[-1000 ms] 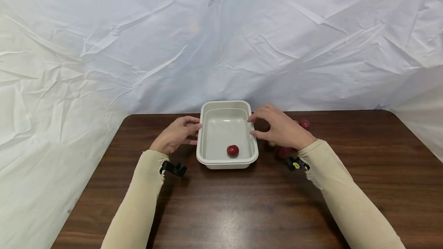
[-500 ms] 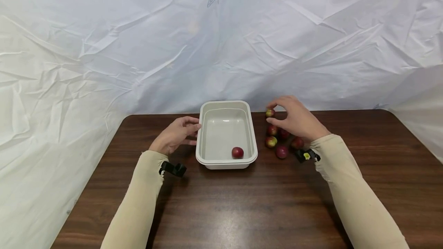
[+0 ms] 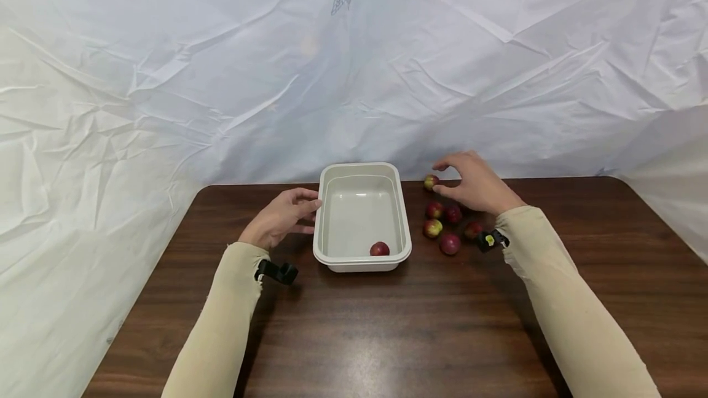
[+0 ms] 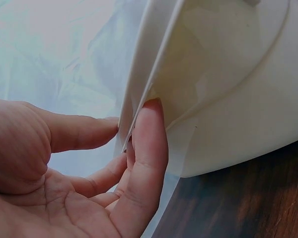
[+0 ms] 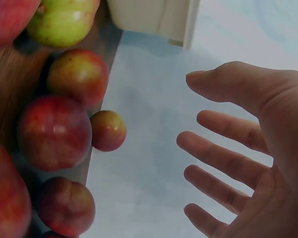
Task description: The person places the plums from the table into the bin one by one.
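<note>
My left hand (image 3: pixel 284 217) pinches the left rim of a cream plastic tray (image 3: pixel 361 261). The left wrist view shows the thumb on one side of the tray rim (image 4: pixel 154 64) and a fingertip on the other. Inside the tray, a red plum (image 3: pixel 379 249) lies near the front right corner. To the right, my right hand (image 3: pixel 478 184) is held over the table with fingers and thumb spread, holding nothing. Just left of its thumb tip is a red-and-yellow plum (image 3: pixel 431 182). In the right wrist view the right hand (image 5: pixel 253 134) is apart from the small plum (image 5: pixel 108 131).
Several more plums cluster between tray and right forearm, among them a dark red plum (image 3: pixel 450 243) in front and a yellow-green plum (image 3: pixel 432 228). They lie on a dark wooden table (image 3: pixel 354 324). A wrinkled white sheet (image 3: pixel 354 91) hangs along the table's back edge.
My right hand has moved from the tray's right rim to the right, to beside the far plum. The plum in the tray has rolled slightly toward the front right corner. The left hand stays put.
</note>
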Demonstrator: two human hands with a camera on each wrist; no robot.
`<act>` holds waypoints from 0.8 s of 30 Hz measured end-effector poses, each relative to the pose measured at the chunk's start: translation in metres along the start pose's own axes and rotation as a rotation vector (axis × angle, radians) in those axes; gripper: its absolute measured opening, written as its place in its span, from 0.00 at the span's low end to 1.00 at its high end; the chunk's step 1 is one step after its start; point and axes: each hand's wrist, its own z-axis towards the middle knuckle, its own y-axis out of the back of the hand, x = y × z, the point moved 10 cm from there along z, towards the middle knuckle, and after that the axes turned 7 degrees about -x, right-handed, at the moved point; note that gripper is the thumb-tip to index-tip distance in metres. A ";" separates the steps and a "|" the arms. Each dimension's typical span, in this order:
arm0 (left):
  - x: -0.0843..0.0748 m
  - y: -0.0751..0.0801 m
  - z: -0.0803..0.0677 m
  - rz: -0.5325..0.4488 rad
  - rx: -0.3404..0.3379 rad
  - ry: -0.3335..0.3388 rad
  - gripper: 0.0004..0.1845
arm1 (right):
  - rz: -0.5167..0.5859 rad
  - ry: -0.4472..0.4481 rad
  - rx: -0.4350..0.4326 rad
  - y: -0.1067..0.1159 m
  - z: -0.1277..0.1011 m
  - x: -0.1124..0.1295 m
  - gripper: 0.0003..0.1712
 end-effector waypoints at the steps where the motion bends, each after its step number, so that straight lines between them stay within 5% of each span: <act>1: 0.000 0.000 0.000 0.003 -0.001 -0.001 0.22 | -0.017 0.011 0.006 -0.001 0.002 0.001 0.24; 24: 0.003 -0.001 -0.001 0.004 -0.002 0.009 0.21 | -0.168 0.060 0.179 -0.031 0.039 -0.007 0.18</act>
